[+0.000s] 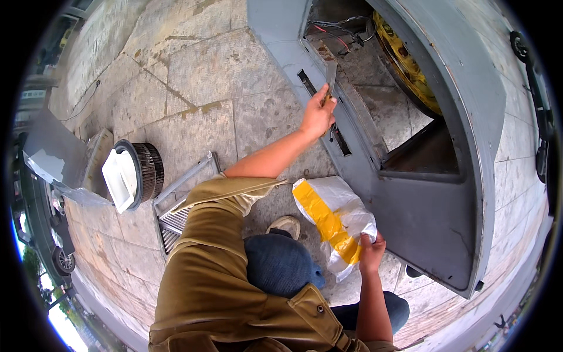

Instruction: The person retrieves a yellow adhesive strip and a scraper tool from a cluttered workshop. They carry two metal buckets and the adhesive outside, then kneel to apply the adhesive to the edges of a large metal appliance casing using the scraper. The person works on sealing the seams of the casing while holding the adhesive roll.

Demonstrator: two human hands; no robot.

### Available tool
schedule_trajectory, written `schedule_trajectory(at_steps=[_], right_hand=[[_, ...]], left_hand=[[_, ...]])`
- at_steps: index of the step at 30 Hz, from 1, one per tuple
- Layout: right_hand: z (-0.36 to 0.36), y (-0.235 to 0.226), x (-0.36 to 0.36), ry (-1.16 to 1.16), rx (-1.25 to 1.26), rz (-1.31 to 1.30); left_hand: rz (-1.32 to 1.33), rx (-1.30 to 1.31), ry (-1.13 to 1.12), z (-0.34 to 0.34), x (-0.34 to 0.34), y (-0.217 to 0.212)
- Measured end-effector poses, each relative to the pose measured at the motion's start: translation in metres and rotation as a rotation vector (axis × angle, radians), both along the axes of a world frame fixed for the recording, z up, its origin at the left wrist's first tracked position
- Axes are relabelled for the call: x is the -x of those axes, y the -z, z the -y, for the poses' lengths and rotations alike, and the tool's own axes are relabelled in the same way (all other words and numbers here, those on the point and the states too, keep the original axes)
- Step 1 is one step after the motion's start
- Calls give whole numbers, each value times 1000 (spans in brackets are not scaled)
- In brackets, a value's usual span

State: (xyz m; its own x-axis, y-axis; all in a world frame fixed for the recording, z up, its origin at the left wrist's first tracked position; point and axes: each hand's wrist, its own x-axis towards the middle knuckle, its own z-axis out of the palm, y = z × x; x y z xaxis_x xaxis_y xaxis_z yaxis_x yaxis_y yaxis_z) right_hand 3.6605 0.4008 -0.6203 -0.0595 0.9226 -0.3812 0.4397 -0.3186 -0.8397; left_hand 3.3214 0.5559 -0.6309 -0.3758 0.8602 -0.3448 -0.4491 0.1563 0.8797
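Observation:
A grey metal housing (419, 220) stands tilted in front of me, with a large opening in its face. My left hand (319, 115) is closed round a scraper (332, 75), its thin flat blade pointing away from me beside the rim of the opening. Close to that hand, a dark narrow slot (342, 142) runs along the grey frame. Lower down, my right hand (372, 251) grips the near corner of a crumpled white and yellow plastic bag (331, 220). The bag hangs against the lower side of the housing; its contents cannot be made out.
Inside the opening are a yellow wheel-like part (404, 58) and loose wires (346, 32). On the paving at left lie a slatted metal grille (174, 226), a dark ribbed drum (151, 170) with a white tray (119, 179), and a bent grey panel (56, 146). My shoe (285, 224) is below.

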Motion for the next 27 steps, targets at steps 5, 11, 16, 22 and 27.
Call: schedule_trajectory(at_steps=[5,11,16,22,27], right_hand=[[0,2,-2,-8,42,23],[-1,4,-3,-14,10,48],[-3,-5,2,-30,64,22],[-5,-7,-1,-14,50,29],[1,-2,-7,-9,63,39]], left_hand=[[69,-27,-86,-28,53,-6],[46,24,26,1,12,-1],[-40,-15,-81,-25,63,2],[-578,86,-297,-21,101,42],[-831,227,-164,-6,71,55]])
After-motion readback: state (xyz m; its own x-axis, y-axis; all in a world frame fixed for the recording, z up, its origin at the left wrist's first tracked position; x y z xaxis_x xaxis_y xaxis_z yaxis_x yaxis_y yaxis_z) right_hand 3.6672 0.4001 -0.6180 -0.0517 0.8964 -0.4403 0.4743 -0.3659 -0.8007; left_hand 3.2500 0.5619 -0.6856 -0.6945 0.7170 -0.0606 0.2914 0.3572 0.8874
